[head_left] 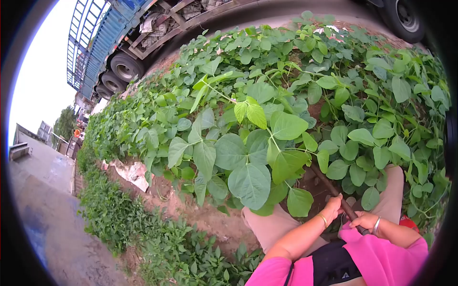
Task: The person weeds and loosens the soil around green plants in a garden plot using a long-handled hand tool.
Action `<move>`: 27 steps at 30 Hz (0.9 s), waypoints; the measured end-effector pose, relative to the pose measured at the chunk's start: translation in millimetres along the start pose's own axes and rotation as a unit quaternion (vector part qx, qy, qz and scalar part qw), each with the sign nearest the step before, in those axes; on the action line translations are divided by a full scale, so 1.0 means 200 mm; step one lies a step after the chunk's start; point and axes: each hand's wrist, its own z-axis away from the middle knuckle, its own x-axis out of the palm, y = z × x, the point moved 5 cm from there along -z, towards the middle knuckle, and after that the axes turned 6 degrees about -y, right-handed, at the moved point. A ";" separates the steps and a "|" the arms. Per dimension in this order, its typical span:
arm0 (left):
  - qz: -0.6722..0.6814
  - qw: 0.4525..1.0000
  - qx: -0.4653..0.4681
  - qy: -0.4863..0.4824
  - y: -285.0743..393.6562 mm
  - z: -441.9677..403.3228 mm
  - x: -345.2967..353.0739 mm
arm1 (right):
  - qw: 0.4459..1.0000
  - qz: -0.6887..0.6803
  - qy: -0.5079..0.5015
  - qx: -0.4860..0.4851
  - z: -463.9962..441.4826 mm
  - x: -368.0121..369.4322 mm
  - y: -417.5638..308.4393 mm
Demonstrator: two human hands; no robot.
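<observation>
A brown wooden tool handle [322, 178] slants down from the leaves toward my body, and its far end is hidden in the foliage, so the kind of tool cannot be told. My left hand [333, 206], with a gold bracelet at the wrist, is closed around the handle. Nearer my body, my right hand [366, 221] grips the same handle and has a silver bangle behind it. Broad-leaved bean-like plants [248, 183] rise in front of both hands, with large leaves close to my knees.
Low leafy plants [167, 252] border the bare soil [191, 209] on the left. A pale crumpled sheet [131, 174] lies there. Beyond the crop stands a blue truck [98, 40] with large wheels [125, 68]. Another wheel [404, 20] shows at the upper right. Pavement [45, 176] runs along the left.
</observation>
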 end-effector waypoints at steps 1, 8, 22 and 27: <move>-0.002 1.000 0.001 -0.010 0.00 -0.02 -0.01 | 1.000 -0.003 0.002 0.001 0.02 -0.01 -0.01; -0.013 0.979 0.169 -0.115 0.34 0.11 0.10 | 0.993 0.005 -0.070 -0.098 0.12 0.08 -0.24; 0.074 0.997 -0.008 0.002 0.02 -0.17 -0.11 | 0.999 -0.002 -0.038 -0.005 -0.08 0.02 -0.01; 0.062 0.988 0.085 -0.114 0.20 0.02 0.06 | 0.998 -0.026 -0.026 -0.045 0.16 0.04 -0.23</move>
